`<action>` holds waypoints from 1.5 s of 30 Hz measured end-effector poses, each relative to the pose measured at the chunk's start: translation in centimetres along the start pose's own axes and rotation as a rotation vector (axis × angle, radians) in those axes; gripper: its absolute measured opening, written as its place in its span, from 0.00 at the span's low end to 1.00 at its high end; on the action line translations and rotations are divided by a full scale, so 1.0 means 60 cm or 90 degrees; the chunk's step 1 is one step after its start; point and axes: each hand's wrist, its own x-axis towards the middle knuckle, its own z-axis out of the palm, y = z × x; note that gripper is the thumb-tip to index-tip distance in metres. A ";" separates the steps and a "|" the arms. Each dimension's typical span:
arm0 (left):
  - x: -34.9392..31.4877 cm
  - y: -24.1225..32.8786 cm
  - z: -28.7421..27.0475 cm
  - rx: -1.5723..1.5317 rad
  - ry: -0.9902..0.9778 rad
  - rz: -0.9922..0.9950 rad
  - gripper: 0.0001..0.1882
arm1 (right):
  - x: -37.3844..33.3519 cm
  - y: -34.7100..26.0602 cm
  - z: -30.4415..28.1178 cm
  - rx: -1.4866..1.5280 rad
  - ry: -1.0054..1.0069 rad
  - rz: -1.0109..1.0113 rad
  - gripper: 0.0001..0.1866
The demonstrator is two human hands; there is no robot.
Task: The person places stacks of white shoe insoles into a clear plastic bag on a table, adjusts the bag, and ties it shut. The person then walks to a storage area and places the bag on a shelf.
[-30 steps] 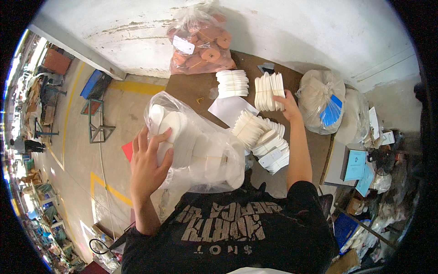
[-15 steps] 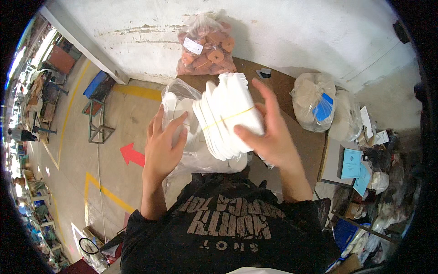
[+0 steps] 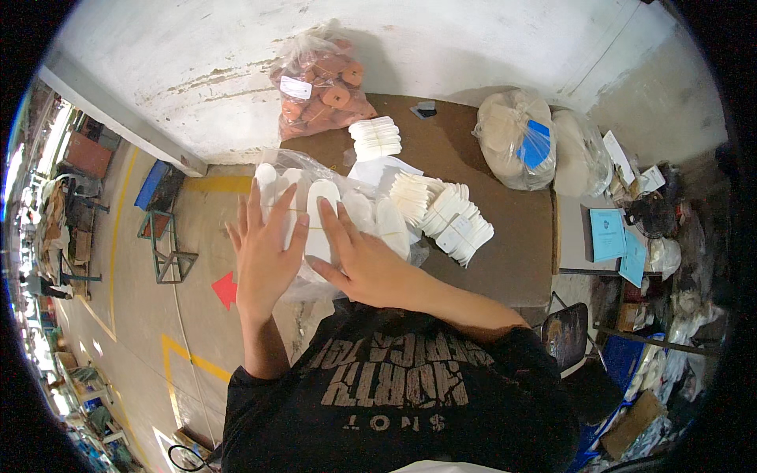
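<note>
Bundles of white insoles with bands round them lie in a clear plastic bag (image 3: 303,162) at the left end of the brown table. My left hand (image 3: 266,256) lies over the left part of these bundles, open, fingers stretched apart. My right hand (image 3: 367,264) reaches across beside it, also open, its fingers and thumb spread on a white insole bundle (image 3: 322,197). The undersides of the bundles are hidden. More insole bundles stand right of the bag: a larger banded stack (image 3: 453,221) with a pale tag, and a smaller stack (image 3: 376,138) farther back.
A clear bag of orange-brown pieces (image 3: 323,87) leans against the wall. Filled bags (image 3: 516,146) stand at the table's (image 3: 512,264) far right. Beyond them are light-blue booklets (image 3: 607,234) and a chair (image 3: 564,335). Floor with yellow lines and a red arrow (image 3: 225,291) lies left.
Half a second ago my right hand was at a raised insole bundle. Now it has come down and left onto the bagged insoles, next to my left hand. The view has shifted, uncovering the table stacks.
</note>
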 end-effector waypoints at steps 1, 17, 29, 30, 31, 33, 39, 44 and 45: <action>-0.004 0.006 0.003 0.042 0.014 0.032 0.28 | -0.008 0.003 -0.011 -0.055 -0.028 0.007 0.48; 0.018 0.000 -0.002 0.069 -0.173 0.110 0.30 | 0.006 0.037 -0.267 0.028 0.116 -0.249 0.08; 0.037 0.018 0.014 0.011 -0.060 0.031 0.14 | 0.279 0.475 -0.062 -0.209 0.031 0.114 0.50; 0.043 0.020 0.015 0.013 -0.054 0.029 0.13 | 0.298 0.496 -0.040 -0.236 -0.005 0.106 0.54; 0.049 0.022 0.015 0.007 -0.059 0.020 0.12 | 0.315 0.513 -0.017 -0.260 -0.040 0.096 0.57; 0.063 0.023 0.015 -0.005 -0.066 0.007 0.11 | 0.348 0.545 0.010 -0.315 -0.106 0.097 0.63; 0.083 0.014 0.014 -0.023 -0.087 -0.029 0.08 | 0.392 0.609 0.040 -0.407 -0.208 0.180 0.79; 0.080 0.010 0.019 -0.049 -0.065 -0.035 0.08 | 0.390 0.625 0.018 -0.523 -0.205 0.092 0.77; 0.081 0.010 0.021 -0.044 -0.062 -0.032 0.08 | 0.387 0.620 0.012 -0.474 -0.189 0.112 0.75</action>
